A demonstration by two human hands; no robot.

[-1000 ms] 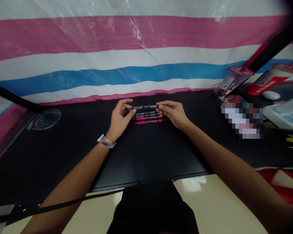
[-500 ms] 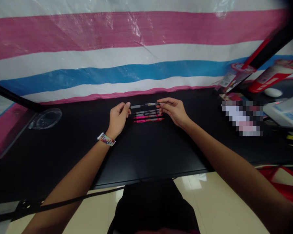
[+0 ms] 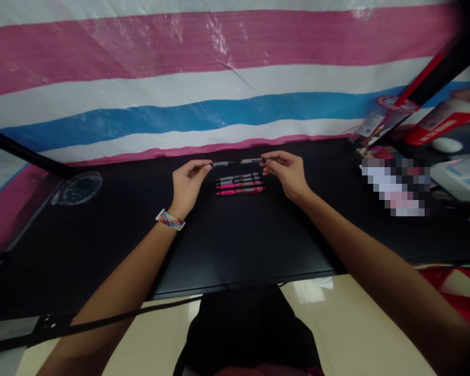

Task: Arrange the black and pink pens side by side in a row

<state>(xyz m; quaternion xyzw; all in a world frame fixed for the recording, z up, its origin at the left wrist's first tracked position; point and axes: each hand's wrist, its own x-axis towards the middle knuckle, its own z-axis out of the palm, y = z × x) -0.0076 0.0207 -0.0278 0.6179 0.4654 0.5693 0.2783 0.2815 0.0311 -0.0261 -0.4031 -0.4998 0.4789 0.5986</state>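
A pen (image 3: 221, 164) held at both ends, near the far edge of the tabletop (image 3: 238, 245).
The left hand (image 3: 188, 188) pinches its left end, the right hand (image 3: 288, 175) its right, fingers closed narrowly on it (whether it touches the tabletop, I cannot tell); other pens (image 3: 230, 192), gray and pink, lie side by side just nearer the front edge.

Head-worn view, forward and down at both hands (image 3: 187, 187) (image 3: 289, 175)
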